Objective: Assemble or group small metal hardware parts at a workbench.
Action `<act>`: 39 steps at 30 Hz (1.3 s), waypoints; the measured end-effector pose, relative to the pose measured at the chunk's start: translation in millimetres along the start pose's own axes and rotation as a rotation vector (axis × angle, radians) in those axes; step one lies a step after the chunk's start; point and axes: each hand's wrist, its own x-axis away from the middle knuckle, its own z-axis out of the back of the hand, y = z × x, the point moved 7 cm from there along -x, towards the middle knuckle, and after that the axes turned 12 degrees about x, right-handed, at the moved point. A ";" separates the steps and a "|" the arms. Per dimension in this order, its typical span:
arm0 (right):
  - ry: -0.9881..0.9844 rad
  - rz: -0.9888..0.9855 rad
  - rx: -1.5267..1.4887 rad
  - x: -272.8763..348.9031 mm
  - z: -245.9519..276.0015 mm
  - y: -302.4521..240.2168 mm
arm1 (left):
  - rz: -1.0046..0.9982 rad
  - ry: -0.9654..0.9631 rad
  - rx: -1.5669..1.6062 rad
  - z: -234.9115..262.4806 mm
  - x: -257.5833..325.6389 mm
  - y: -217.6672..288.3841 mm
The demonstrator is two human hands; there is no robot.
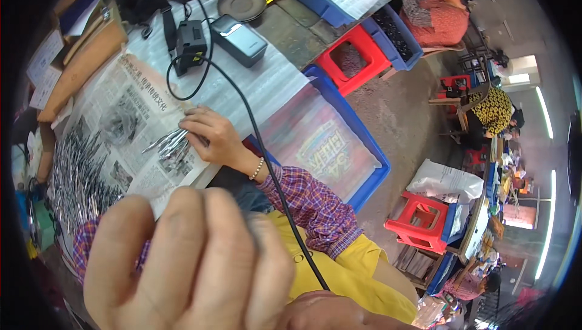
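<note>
Large and close in front, my left hand [188,257] has its fingers curled in. Whatever it may hold is hidden behind the knuckles. Farther off, my right hand [212,134], with a beaded bracelet at the wrist, closes its fingers round a small bundle of slender, shiny metal pieces [167,146] above the newspaper [136,108]. At the left lies a big heap of similar slender metal pieces [79,172], spread over the paper and partly hidden by my left hand. Their exact kind is too small to tell.
A black cable [257,130] crosses the view. Behind the newspaper are a grey-black box-shaped device [239,39] and a round dish [242,3]. A blue tray [373,175] stands at the right, near a red stool [353,60]. Co-workers [436,17] sit at other tables.
</note>
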 end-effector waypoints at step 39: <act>-0.234 -0.136 -0.111 5.9 -10.1 12.7 | 1.020 0.497 0.870 -228.3 169.6 -150.1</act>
